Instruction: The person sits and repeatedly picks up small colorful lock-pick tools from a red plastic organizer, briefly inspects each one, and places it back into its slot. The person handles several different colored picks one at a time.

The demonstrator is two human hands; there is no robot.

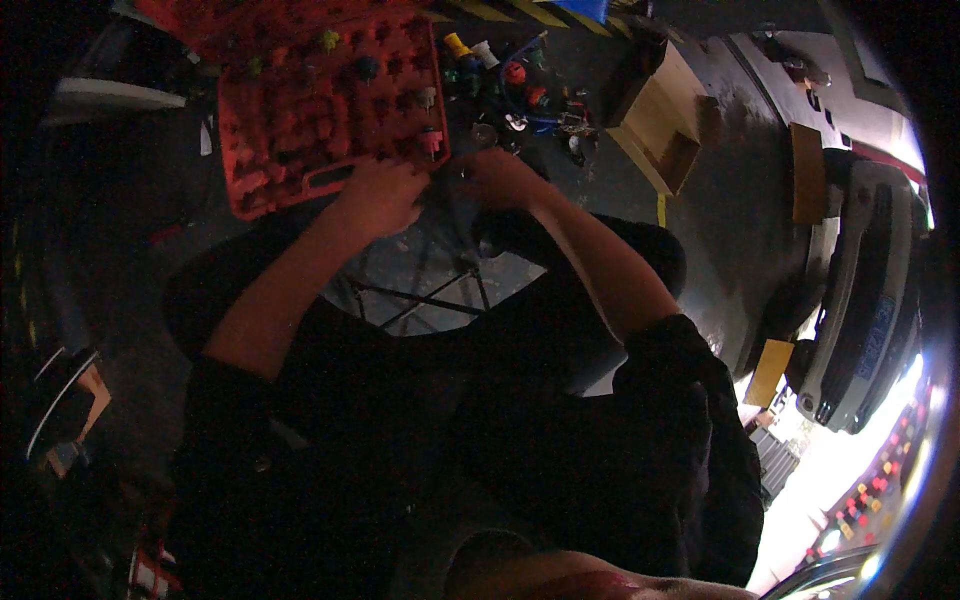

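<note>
My left hand [386, 195] is at the near right edge of an open red moulded plastic case [234, 165], beside its carry handle slot. The fingers are curled, and the dim light hides whether they hold anything. Close by on the right, my right hand [501, 180] is bent inward with its fingertips towards the left hand. Something dark may be between them, too dim to make out. Several fittings sit in the case's recesses, among them a pinkish adapter [431, 141], a dark round cap [367, 69] and a yellow-green piece [330, 40].
Loose parts lie right of the case: a yellow adapter [456, 46], a white one [485, 55], a red cap [514, 73] and a blue hose [510, 60]. Further right is an open cardboard box [651, 120]. A car [862, 292] stands at the far right. Stool legs [420, 298] show below.
</note>
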